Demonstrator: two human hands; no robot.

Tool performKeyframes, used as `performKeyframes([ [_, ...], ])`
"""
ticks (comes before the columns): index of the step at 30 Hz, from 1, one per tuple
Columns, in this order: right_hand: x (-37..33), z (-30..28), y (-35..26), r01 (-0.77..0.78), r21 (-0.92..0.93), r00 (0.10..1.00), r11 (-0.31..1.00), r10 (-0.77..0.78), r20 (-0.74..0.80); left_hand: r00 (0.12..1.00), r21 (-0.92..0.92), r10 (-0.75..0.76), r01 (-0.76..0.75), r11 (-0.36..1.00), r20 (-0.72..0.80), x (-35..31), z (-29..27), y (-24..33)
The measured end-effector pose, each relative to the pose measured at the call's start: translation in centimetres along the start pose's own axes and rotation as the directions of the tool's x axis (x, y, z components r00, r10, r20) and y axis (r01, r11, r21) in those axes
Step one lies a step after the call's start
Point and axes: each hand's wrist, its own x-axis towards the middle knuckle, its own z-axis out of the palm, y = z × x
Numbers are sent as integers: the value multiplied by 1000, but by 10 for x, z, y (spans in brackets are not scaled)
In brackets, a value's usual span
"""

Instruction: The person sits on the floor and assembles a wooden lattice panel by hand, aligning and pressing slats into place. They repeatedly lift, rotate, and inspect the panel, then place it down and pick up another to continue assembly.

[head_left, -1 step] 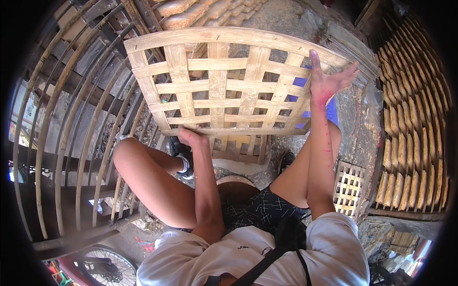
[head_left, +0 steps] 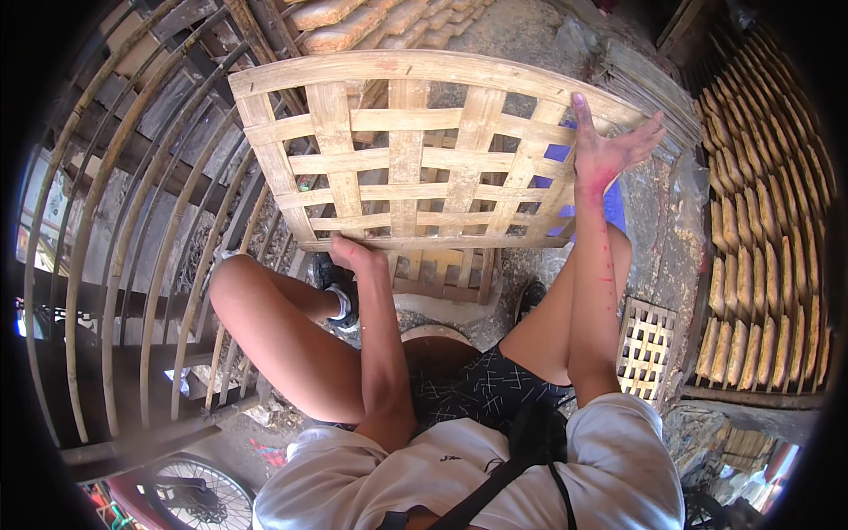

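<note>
A large woven bamboo panel (head_left: 424, 64) with a wooden frame and square gaps stands tilted in front of me, above my knees. My left hand (head_left: 353, 254) is closed on its lower edge, left of the middle; its fingertips are hidden behind the strips. At the panel's right end is my right hand (head_left: 616, 152), thumb up and fingers stretched out to the right, the palm by the frame. Red stain marks the right wrist and forearm. Below and behind the panel, a second woven panel (head_left: 481, 276) lies low between my feet.
To the right, a slatted rack (head_left: 751, 353) holds rows of browned slabs. A small woven panel (head_left: 647, 349) lies beside my right leg. Curved poles (head_left: 115, 221) form a frame on the left. A spoked wheel (head_left: 199, 495) stands at lower left. More slabs (head_left: 353, 31) lie at the back.
</note>
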Motion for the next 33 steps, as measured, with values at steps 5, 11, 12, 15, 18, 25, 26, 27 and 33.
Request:
performKeyframes([
  [5,-15,-5,-20,99,-107,992,989,-90,91,999,-27,-6,8,1000,51,-4,0,5],
  [11,-33,8,-39,207,-62,973,976,-200,112,996,-113,-6,16,994,89,-17,14,8],
  [12,-35,10,-40,210,-47,973,976,-205,106,998,-111,13,-5,994,65,-19,17,9],
  [15,-35,10,-39,161,12,985,987,-161,68,999,-84,33,-32,996,12,-24,24,6],
  [18,-35,9,-36,168,62,983,984,-172,68,1000,-48,18,-18,999,-9,-25,23,1],
  [25,-25,7,-32,289,90,952,953,-296,76,999,-70,-2,-1,998,-41,-26,23,-10],
  [26,-25,7,-32,300,104,948,948,-308,74,999,-65,2,-5,998,-44,-27,23,-9],
  [27,-25,6,-31,309,117,945,944,-319,73,999,-70,0,-3,998,-41,-27,24,-7],
  [33,-21,3,-25,351,191,924,917,-372,87,998,-74,-4,-1,997,-66,-26,25,-2],
])
